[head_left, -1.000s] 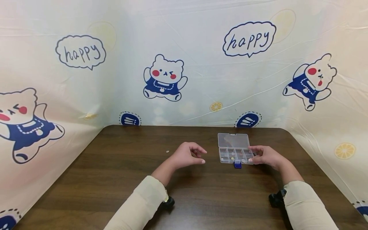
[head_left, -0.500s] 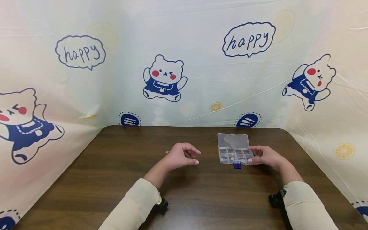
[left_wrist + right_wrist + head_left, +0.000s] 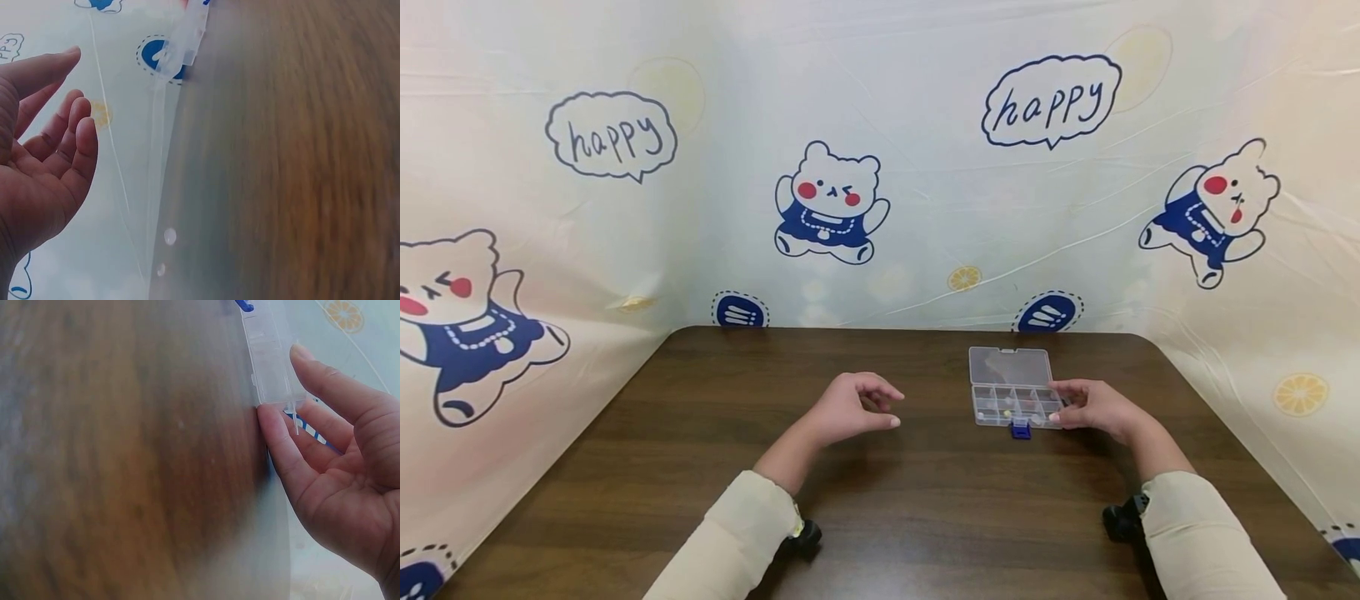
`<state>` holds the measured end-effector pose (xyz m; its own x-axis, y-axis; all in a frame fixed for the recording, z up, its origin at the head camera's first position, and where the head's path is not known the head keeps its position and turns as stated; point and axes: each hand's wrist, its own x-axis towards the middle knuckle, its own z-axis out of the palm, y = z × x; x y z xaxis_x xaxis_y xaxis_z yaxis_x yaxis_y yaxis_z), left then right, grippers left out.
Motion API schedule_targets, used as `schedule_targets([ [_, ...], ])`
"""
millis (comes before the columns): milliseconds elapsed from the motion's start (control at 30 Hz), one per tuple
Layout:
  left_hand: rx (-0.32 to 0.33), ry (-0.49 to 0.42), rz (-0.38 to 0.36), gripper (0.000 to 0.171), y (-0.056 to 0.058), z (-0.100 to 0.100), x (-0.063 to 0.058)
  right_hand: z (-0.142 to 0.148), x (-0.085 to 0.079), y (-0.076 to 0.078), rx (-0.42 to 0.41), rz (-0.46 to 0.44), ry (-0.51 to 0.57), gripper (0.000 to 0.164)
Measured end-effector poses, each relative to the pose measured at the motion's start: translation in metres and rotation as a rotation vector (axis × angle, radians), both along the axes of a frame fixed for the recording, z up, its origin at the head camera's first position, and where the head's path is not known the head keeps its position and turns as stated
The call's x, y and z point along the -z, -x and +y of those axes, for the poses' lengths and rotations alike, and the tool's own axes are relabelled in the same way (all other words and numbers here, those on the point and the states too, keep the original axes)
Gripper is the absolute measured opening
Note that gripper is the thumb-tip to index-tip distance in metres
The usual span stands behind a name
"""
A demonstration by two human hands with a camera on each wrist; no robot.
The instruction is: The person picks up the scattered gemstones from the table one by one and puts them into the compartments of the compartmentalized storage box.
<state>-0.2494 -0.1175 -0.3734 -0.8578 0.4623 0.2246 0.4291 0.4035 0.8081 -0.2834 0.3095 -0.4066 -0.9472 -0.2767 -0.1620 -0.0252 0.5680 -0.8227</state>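
Observation:
A clear plastic compartment box [image 3: 988, 423] lies on the table with its lid [image 3: 1011, 367] swung back and a blue latch [image 3: 1020, 432] at its front. Several tiny pieces, a yellow one [image 3: 1007, 413] among them, sit in its cells. My right hand [image 3: 1097, 408] holds the box's right end between thumb and fingers; in the right wrist view, fingertips meet the clear end [image 3: 272, 369] on two sides. To the box's left, my left hand [image 3: 853, 410] hovers over the table, fingers loosely curved and palm bare in the left wrist view.
Two small pale round pieces [image 3: 170, 236] lie low in the left wrist view. The dark wooden table [image 3: 925, 517] runs back to a printed cloth wall [image 3: 925, 208], which also flanks both sides. Each wrist carries a black camera [image 3: 1123, 518].
My left hand has drawn left, away from the box, and now covers the spot where a small pale piece showed on the table. The right hand and box stay in place.

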Motion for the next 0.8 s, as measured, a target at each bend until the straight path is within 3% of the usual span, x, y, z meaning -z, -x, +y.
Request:
schedule_targets([
  [800,-0.114,0.047,-0.022,0.028,0.001,-0.044,0.009,0.000,-0.001,0.001,0.012,-0.031,0.047,0.077],
])
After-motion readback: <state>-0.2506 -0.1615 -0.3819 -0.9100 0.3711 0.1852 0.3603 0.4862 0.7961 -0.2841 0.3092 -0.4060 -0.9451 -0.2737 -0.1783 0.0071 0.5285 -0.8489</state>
